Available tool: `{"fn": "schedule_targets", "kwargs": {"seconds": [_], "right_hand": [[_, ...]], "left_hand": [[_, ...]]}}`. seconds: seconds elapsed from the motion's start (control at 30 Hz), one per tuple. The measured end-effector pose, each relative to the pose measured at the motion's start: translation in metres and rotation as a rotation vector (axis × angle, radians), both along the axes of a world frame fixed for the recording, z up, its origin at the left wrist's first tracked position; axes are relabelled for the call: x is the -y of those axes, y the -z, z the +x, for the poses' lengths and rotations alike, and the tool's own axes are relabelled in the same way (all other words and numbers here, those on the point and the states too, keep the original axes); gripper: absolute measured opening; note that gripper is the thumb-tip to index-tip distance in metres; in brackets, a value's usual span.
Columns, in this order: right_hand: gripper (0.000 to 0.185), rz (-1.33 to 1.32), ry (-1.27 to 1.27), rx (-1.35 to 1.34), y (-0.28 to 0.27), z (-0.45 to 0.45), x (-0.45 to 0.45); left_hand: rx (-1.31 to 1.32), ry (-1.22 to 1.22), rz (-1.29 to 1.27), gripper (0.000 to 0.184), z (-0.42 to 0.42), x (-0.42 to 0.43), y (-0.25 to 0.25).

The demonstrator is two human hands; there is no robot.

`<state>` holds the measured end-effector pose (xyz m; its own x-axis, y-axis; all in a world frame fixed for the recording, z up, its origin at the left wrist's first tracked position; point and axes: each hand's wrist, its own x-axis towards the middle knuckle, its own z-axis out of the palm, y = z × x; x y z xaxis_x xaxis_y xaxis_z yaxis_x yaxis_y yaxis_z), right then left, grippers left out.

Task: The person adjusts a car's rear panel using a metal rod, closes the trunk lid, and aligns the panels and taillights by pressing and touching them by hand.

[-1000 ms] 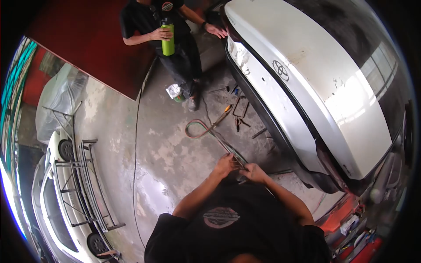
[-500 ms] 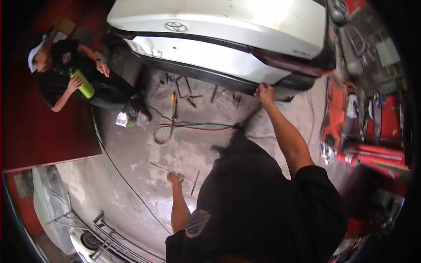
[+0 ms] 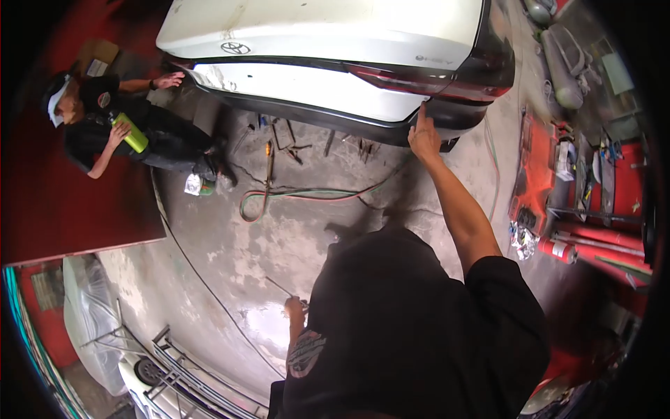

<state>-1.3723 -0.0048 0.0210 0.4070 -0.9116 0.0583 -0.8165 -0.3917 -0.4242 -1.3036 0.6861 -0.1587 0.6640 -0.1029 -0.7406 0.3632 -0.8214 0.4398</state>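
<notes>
My right hand is raised to the rear corner of a white car. Its index finger points up and meets the edge of the white panel just below the red tail light; nothing is held in it. Low beside my body, my left hand is closed around a thin, straight rod. The rod sticks out up and to the left; its exact kind I cannot make out. Beneath the white panel runs the car's dark lower bumper.
A person stands at left with a green bottle, one hand by the car. On the floor lie a looped red-green hose, an orange-handled tool and several tools. A red rack is right; metal frames lie lower left.
My right hand has gone from gripping the bumper's lower edge to pointing at the seam by the tail light. My left hand has drawn closer to my body. The person's free arm has stretched toward the car.
</notes>
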Motion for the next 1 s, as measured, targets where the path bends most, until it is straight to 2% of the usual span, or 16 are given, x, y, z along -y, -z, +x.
{"fn": "schedule_targets", "kwargs": {"seconds": [0.03, 0.13, 0.2, 0.23, 0.3, 0.4, 0.5, 0.53, 0.6, 0.63, 0.7, 0.8, 1.0], "right_hand": [[0.077, 0.003, -0.02, -0.036, 0.007, -0.008, 0.008], [0.078, 0.053, -0.086, -0.054, 0.019, -0.018, 0.03], [0.075, 0.031, -0.14, -0.029, 0.04, -0.022, 0.049], [0.077, 0.024, -0.147, -0.07, 0.006, -0.023, 0.037], [0.081, -0.042, -0.208, -0.115, 0.01, -0.026, 0.044], [0.082, -0.078, -0.287, -0.097, 0.006, -0.036, 0.049], [0.082, -0.012, -0.265, -0.167, -0.013, -0.025, 0.043], [0.083, -0.045, -0.282, -0.14, -0.009, -0.024, 0.044], [0.083, -0.1, -0.303, -0.108, 0.003, -0.028, 0.048], [0.083, -0.092, -0.317, -0.114, -0.001, -0.029, 0.047], [0.083, -0.101, -0.323, -0.12, -0.007, -0.028, 0.044], [0.084, -0.107, -0.323, -0.153, -0.012, -0.03, 0.041], [0.086, -0.134, -0.326, -0.217, -0.003, -0.027, 0.044]], "left_hand": [[-0.095, -0.385, -0.122, 0.018, -0.007, 0.035, -0.024], [-0.143, -0.645, -0.246, 0.019, -0.031, 0.097, -0.056], [-0.053, -0.595, -0.362, 0.018, -0.048, 0.106, -0.034], [-0.034, -0.61, -0.329, 0.017, -0.053, 0.118, -0.034], [-0.009, -0.599, -0.301, 0.015, -0.071, 0.132, -0.04], [0.049, -0.574, -0.251, 0.016, -0.107, 0.129, -0.013], [-0.01, -0.641, -0.272, 0.022, -0.134, 0.124, -0.008], [-0.004, -0.589, -0.259, 0.022, -0.143, 0.114, 0.004], [0.083, -0.302, -0.177, 0.023, -0.163, 0.084, 0.049], [0.076, -0.28, -0.163, 0.023, -0.17, 0.074, 0.059], [-0.101, -0.653, -0.172, 0.023, -0.172, 0.086, 0.021], [-0.109, -0.756, -0.178, 0.024, -0.172, 0.091, -0.01], [-0.1, -0.727, -0.197, 0.023, -0.163, 0.095, -0.011]]}}
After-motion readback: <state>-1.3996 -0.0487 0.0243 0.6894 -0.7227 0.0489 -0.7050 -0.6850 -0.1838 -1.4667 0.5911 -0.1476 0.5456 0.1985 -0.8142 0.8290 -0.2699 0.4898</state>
